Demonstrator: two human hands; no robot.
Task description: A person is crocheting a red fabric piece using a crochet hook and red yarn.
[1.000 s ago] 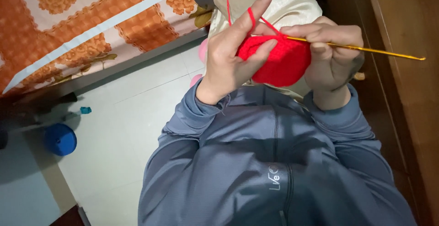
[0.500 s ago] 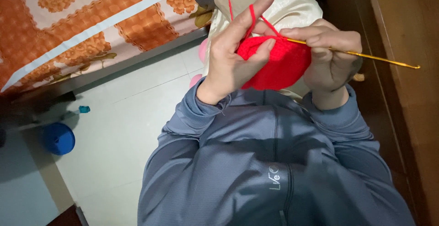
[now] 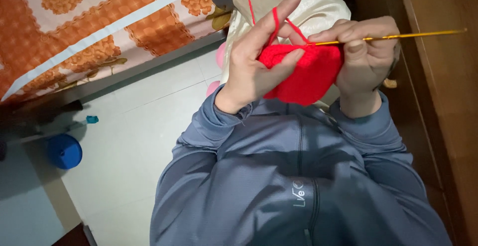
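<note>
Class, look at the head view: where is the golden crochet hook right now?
The golden crochet hook lies level in the upper right, pinched in the right hand, its tip at the top edge of the red crochet piece.

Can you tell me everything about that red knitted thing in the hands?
The red crochet piece is a small, thick patch of bright red yarn with a bumpy stitched surface. It hangs between both hands above the lap. The left hand pinches its left edge, and the right hand holds its right side. A thin golden hook pokes into its top edge, and a red strand runs upward.
</note>
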